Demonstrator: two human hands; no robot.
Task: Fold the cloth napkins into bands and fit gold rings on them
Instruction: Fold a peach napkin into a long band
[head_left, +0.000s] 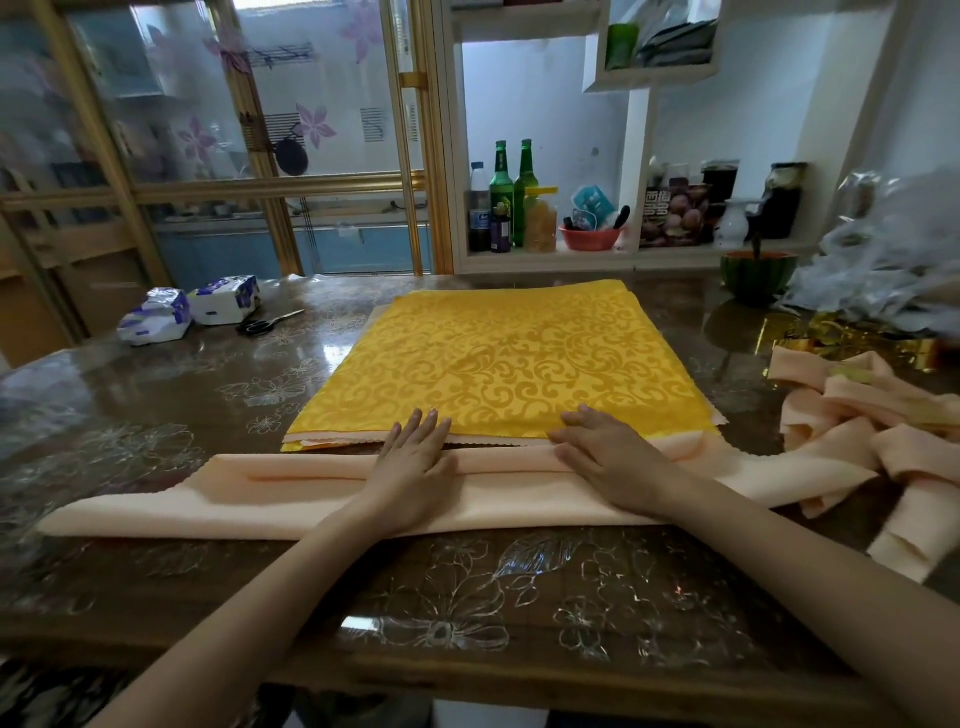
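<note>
Far left on the table (467, 587): two wrapped tissue packs (224, 300) side by side, with a pair of scissors (267, 323) just to their right. Near edge, running left to right across most of the table: one peach napkin (234, 493) folded into a long flat band, its upper fold lying along the far side. The left hand (410, 462) rests palm down on the band near its middle, fingers straight and close together, holding nothing; the fingertips reach the near edge of the yellow patterned cloth (509, 358). That cloth lies flat at the centre of the table, just beyond the band, with peach layers showing beneath its near edge. The right hand (608, 457) presses the band just right of the left hand, palm down, fingers straight and slightly spread, pointing far-left, gripping nothing. The two hands are apart, not touching. Right of the band: a loose heap of peach napkins (883, 431), some rolled or folded, touching the band's right end. Beyond the heap: shiny gold pieces (852, 338), shape not discernible. Far right: a green bowl (756, 275) beside a crumpled clear plastic bag (893, 260). Behind the table: a white shelf unit holding green bottles (501, 192).
</note>
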